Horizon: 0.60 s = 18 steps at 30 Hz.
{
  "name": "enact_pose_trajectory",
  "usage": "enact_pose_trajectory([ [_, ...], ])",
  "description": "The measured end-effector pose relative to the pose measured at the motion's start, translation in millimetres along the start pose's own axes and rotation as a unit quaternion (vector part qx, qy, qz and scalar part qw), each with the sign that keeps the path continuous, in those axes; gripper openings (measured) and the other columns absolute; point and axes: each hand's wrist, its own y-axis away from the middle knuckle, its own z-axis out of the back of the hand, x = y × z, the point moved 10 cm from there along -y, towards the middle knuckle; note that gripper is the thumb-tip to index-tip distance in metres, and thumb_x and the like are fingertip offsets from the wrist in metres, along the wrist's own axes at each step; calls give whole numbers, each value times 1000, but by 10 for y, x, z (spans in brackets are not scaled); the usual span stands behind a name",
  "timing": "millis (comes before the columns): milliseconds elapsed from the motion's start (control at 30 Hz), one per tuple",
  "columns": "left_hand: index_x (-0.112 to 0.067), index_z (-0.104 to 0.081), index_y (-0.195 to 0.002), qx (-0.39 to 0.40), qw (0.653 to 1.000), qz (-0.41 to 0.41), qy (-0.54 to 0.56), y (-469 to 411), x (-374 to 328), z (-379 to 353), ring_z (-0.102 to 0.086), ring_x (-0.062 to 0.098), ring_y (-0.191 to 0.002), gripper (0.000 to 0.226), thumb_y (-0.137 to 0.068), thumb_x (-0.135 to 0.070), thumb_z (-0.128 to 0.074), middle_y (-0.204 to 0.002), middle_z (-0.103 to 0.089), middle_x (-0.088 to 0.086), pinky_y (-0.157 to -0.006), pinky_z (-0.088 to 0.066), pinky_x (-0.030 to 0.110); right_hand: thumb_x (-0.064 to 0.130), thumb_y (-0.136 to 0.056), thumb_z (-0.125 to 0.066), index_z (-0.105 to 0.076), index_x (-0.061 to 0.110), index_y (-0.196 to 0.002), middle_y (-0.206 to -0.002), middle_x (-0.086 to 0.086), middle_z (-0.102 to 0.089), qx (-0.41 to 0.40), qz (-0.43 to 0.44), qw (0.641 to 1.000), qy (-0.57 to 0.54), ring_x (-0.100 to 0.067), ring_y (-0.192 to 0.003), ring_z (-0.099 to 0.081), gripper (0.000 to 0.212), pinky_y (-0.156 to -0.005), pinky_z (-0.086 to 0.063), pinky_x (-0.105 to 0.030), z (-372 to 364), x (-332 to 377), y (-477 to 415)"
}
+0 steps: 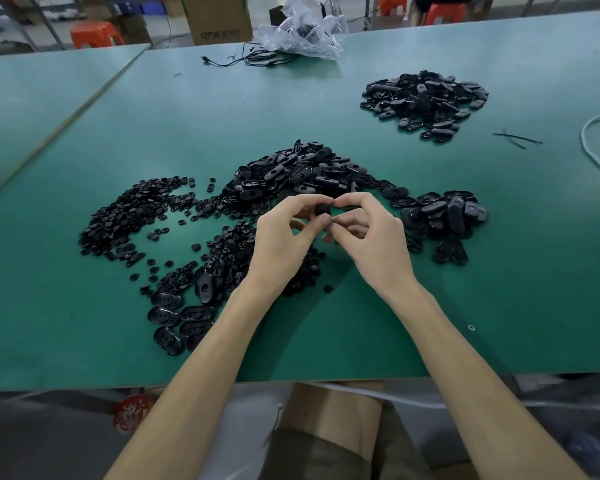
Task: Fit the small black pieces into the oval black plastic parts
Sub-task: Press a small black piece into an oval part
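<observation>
At the left of the frame, a loose spread of small black pieces (136, 216) lies on the green table (326, 341), likely tipped out flat so that single ones can be picked up quickly. A few oval shells (174, 317) sit hollow side up at lower left. At centre, the person's left hand (284, 237) pinches one oval part (323, 210) between thumb and forefinger, raised just above the table. The right hand (368, 237) meets it from the other side, thumb and forefinger closed together on its edge, seemingly pressing an insert home. Whether a small piece sits under those fingertips cannot be told. Just behind the hands is the main heap of oval parts (302, 174), with a smaller cluster (444, 213) to the right, both within easy reach. A separate pile (426, 102) at upper right, well apart, is probably finished work kept clear of the stock.
</observation>
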Motion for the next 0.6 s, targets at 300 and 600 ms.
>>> enact_pose_trajectory([
  [300,-21,-76,-120,1,999,23,47,14,10,12,-65,5,-94,26,-96,-14,-73,-101,-75,0,-83,-55,30,16,-94,-77,-61,22,-108,-82,14,-78,-9,10,1000,-3,-4,-75,-76,22,-77,-59,-25,15,13,14],
  [600,-19,-71,-130,27,997,23,63,-7,40,-61,-66,12,-88,36,-99,-1,-65,-98,-71,1,-83,-58,32,14,-96,-74,-60,20,-110,-82,13,-78,0,26,1000,-3,-6,-73,-77,21,-76,-56,-18,-12,25,14],
])
